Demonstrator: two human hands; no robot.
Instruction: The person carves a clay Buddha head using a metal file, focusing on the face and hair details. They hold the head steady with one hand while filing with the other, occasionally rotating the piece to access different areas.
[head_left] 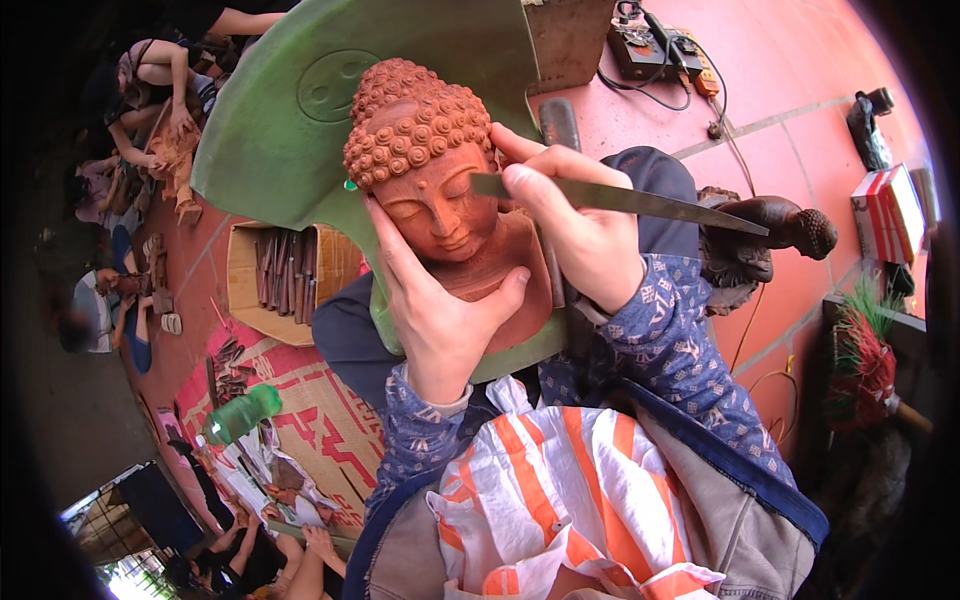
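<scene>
Bust, place: reddish-brown carved bust (445, 215) leans face-up on the curved green plastic support (270, 130), between the wearer's knees.
Bust, weight: I judge it solid wood or clay, fairly heavy; I cannot tell which from here.
Bust, stiffness: rigid, I expect no give under a squeeze.
Bust, grip: matt surface, probably not slippery; smooth cheeks likely offer less purchase than the knobbly hair.
Bust, weak spots: I would spare the curls, nose and ear; those look easiest to chip.
Bust, hold: I favour a broad palm at jaw and neck for steadying, both hands under the shoulders for lifting.
Left hand (435, 320): fingers laid along the cheek, thumb spread away over the chest.
Right hand (595, 245): pinching the flat metal strip (680, 208) near its blunt end, under the thumb; forefinger reaches the hair.
Strip, handling: thin, stiff, light, I reckon; best taken flat-sided.
Bust, looks: rows of snail curls, domed crown, small brow dot, lowered lids, closed lips, plain chest.
Strip, looks: dull grey, tapering away from the bust.
</scene>
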